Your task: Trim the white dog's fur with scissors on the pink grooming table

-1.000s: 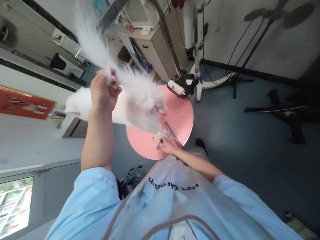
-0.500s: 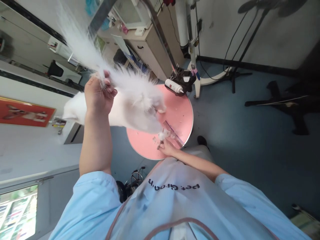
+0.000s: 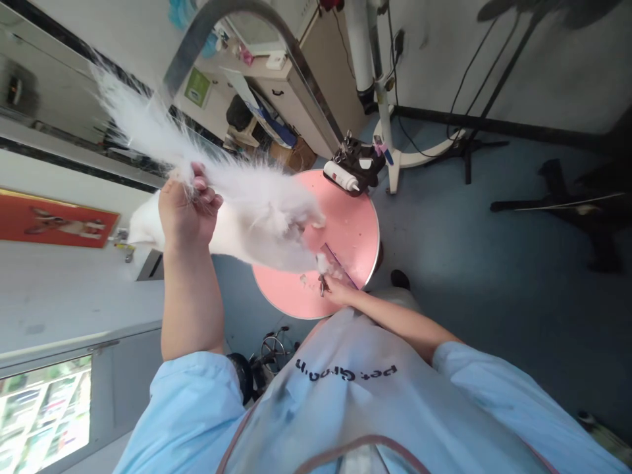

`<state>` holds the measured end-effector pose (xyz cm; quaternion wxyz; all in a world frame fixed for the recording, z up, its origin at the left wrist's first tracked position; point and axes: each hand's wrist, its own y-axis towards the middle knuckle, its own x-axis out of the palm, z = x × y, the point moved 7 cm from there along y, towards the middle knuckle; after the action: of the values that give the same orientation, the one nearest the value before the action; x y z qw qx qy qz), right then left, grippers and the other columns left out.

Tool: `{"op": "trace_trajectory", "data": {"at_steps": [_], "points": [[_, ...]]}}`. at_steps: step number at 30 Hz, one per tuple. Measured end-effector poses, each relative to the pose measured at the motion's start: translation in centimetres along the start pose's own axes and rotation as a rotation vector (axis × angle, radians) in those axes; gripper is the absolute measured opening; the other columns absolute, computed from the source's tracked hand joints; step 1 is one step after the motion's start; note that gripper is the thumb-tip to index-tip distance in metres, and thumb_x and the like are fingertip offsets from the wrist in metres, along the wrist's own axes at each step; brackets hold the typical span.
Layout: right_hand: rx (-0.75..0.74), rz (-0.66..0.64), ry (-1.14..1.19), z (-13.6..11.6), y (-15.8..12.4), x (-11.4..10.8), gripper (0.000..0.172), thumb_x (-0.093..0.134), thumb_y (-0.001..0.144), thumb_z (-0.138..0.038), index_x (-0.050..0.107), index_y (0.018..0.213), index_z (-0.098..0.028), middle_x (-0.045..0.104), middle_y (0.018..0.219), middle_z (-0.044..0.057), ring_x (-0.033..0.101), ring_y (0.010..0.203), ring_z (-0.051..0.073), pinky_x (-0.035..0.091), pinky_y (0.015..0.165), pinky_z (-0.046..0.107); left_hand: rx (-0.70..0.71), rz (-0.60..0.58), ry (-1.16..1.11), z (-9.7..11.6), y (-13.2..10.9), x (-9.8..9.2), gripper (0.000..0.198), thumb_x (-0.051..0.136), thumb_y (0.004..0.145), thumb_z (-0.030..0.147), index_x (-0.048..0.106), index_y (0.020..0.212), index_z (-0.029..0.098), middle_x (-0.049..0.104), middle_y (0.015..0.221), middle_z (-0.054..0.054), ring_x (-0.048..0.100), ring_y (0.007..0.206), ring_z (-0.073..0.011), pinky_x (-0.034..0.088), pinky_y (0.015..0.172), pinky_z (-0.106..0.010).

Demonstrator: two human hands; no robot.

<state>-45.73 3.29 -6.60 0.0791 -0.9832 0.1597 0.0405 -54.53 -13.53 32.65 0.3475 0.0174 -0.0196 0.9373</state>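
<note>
A white dog [image 3: 237, 230] with short body fur stands partly over the pink round table [image 3: 279, 286]. My left hand [image 3: 190, 201], raised, is closed around its long fluffy tail [image 3: 143, 128] and holds it up. Low by the dog's hind leg, my right hand [image 3: 338, 289] grips small scissors [image 3: 322, 286]; the metal loops show, while the blades are hard to make out. A purple comb [image 3: 340, 265] lies on the table just beyond the right hand, beside loose white fur tufts.
A black holder [image 3: 363, 161] with a white bottle [image 3: 340, 176] sits at the table's far edge, below a curved metal arm [image 3: 309, 72]. A stand's white base [image 3: 419, 158] is on the floor to the right. A cabinet [image 3: 291, 92] stands behind.
My left hand and the tail have shifted slightly left and down in view. The right hand has turned a little, its scissors loops now more visible.
</note>
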Motion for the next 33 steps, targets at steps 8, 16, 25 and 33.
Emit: {"op": "trace_trajectory", "data": {"at_steps": [8,16,25,33], "points": [[-0.086,-0.123,-0.099,-0.9,0.7,-1.5,0.025,0.062,0.08,-0.015,0.048,0.099,-0.021,0.061,0.089,0.001,0.056,0.077,0.016,0.042,0.07,0.028,0.042,0.072,-0.048,0.1,0.1,-1.2,0.02,0.069,0.087,0.032,0.058,0.091,0.016,0.057,0.056,0.011,0.041,0.04,-0.0008,0.032,0.048,-0.02],[-0.138,-0.231,-0.026,-2.4,1.0,-2.1,0.028,0.066,0.077,-0.017,0.049,0.1,-0.021,0.061,0.088,0.0,0.056,0.076,0.015,0.041,0.067,0.027,0.078,0.095,-0.028,0.3,-0.4,-2.5,0.029,0.074,0.082,0.035,0.057,0.096,0.016,0.057,0.057,0.012,0.044,0.042,-0.0016,0.032,0.049,-0.021],[-0.202,-0.271,0.143,-5.9,0.7,-2.9,0.033,0.063,0.079,-0.017,0.048,0.109,-0.02,0.064,0.092,0.002,0.061,0.082,0.016,0.046,0.073,0.029,0.098,0.074,-0.02,0.3,-0.8,-3.3,0.032,0.074,0.083,0.036,0.055,0.099,0.015,0.06,0.062,0.01,0.045,0.045,-0.0011,0.031,0.051,-0.021],[-0.193,-0.229,0.008,-7.7,0.4,-4.2,0.026,0.063,0.08,-0.021,0.047,0.1,-0.022,0.064,0.094,0.003,0.06,0.081,0.018,0.043,0.071,0.029,0.154,0.084,-0.019,0.5,-1.2,-3.1,0.044,0.082,0.074,0.041,0.059,0.099,0.013,0.062,0.065,0.007,0.045,0.046,-0.0013,0.029,0.05,-0.023]]}}
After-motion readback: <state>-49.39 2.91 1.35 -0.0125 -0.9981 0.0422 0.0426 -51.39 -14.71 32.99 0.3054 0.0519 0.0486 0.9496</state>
